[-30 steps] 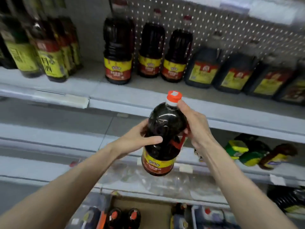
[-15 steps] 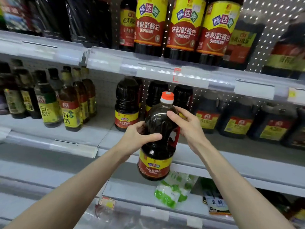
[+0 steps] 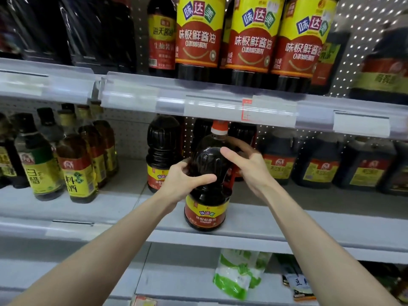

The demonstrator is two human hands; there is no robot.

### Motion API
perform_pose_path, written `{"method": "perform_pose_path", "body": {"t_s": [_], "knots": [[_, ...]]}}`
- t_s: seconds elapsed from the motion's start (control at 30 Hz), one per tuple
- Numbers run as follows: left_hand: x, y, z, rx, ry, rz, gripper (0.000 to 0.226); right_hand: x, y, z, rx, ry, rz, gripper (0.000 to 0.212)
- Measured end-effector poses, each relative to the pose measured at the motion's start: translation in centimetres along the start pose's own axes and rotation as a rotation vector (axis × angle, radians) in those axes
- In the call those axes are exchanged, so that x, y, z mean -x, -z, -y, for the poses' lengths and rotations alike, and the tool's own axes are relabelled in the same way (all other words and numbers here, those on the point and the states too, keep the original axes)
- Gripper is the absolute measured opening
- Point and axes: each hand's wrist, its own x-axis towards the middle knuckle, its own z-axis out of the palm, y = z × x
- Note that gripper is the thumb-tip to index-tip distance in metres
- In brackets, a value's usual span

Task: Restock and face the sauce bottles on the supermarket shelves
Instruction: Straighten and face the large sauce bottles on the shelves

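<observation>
A large dark soy sauce bottle (image 3: 207, 188) with an orange cap and a red and yellow label stands at the front edge of the middle shelf (image 3: 287, 221). My left hand (image 3: 183, 184) grips its left shoulder. My right hand (image 3: 247, 168) holds the right side by the red handle. Matching bottles (image 3: 162, 151) stand just behind it on the same shelf, one at the left and others partly hidden.
Smaller vinegar and cooking wine bottles (image 3: 75, 164) fill the shelf's left. Dark jugs (image 3: 320, 164) line its right. The upper shelf (image 3: 220, 104) hangs low over the cap and carries big soy sauce bottles (image 3: 251, 38). Green and white bags (image 3: 238, 274) lie on the shelf below.
The bottle has gone up and forward from in front of a lower shelf to the middle shelf's front edge. Both hands stayed on it while the view tilted upward.
</observation>
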Motion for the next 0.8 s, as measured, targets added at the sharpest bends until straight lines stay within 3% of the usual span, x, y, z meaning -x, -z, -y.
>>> {"method": "perform_pose_path", "body": {"t_s": [0.23, 0.43, 0.63, 0.7, 0.8], "knots": [[-1.0, -0.3, 1.1, 0.022, -0.009, -0.009, 0.034, -0.9, -0.9, -1.2, -0.01, 0.012, -0.048, 0.028], [-0.1, 0.3, 3.2, 0.013, -0.03, 0.035, 0.031, -0.2, -0.8, -2.4, -0.029, 0.008, -0.019, 0.04], [2.3, 0.0, 5.8, 0.048, -0.015, 0.029, 0.063, 3.0, -1.1, -6.2, 0.013, -0.109, -0.034, 0.041], [2.8, -0.2, 6.1, 0.066, -0.02, 0.011, 0.065, 4.4, -1.4, -7.2, 0.013, -0.144, -0.027, 0.038], [3.1, -0.7, 6.7, 0.091, -0.033, -0.017, 0.058, 6.0, -1.9, -8.6, -0.031, -0.178, -0.015, 0.05]]}}
